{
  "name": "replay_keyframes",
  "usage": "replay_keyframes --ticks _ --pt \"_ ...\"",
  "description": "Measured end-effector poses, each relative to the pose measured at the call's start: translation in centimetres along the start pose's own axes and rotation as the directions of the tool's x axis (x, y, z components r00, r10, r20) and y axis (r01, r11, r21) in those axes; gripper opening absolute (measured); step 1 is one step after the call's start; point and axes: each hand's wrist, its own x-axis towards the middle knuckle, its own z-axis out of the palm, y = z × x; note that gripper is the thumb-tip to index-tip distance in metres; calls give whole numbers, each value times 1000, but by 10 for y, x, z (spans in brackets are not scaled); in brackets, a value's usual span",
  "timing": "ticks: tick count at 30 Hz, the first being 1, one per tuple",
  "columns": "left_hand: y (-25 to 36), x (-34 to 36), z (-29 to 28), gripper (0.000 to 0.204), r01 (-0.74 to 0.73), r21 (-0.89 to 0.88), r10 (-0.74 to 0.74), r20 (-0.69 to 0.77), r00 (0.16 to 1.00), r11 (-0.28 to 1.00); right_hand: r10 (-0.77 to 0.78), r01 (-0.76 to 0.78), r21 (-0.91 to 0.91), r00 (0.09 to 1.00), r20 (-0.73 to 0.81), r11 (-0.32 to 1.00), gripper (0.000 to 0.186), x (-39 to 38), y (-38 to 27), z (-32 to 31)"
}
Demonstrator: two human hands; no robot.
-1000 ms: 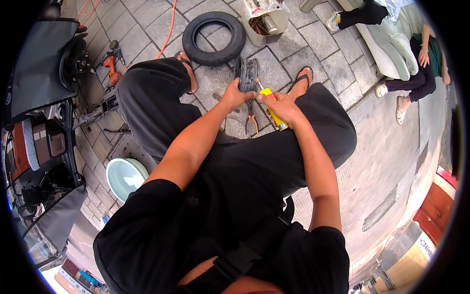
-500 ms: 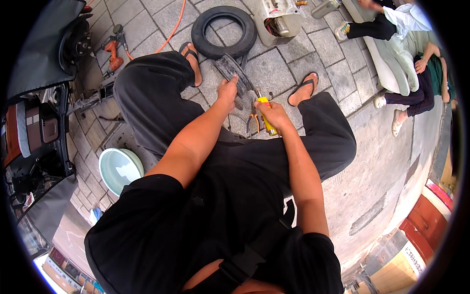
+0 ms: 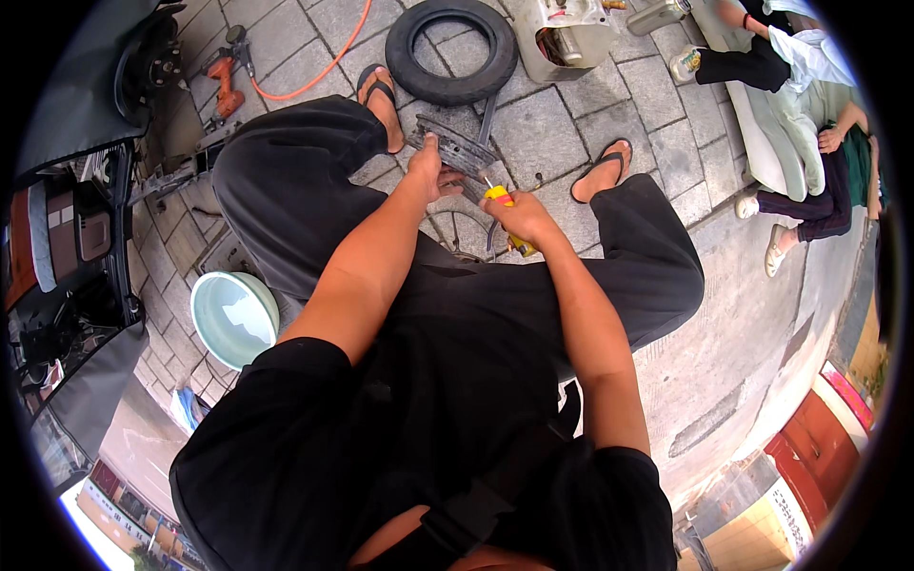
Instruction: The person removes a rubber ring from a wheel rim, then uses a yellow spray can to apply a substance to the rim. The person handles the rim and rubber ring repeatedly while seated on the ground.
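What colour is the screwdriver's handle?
The screwdriver handle is yellow with some red, where visible; it shows best in the head view.

Below the matt rubber tyre (image 3: 449,90), a dull metal wheel rim (image 3: 455,145) and glossy plastic screwdriver handle (image 3: 497,195); around the tyre, rough stone paving (image 3: 538,124).

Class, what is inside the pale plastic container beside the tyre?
Inside the container, a metallic cylinder shows among smaller items too indistinct to name; the container hides whatever lies deeper.
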Motion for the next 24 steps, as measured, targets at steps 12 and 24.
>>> replay_keyframes --ticks 12,24 --pt "-27 26 -1 18 -51 44 51 -16 999 998 126 -110 -254 991 46 961 76 -19 -30 -10" --pt "-38 22 13 22 -38 144 40 -11 999 989 160 -155 -357 987 -17 921 72 -19 -21 -11"
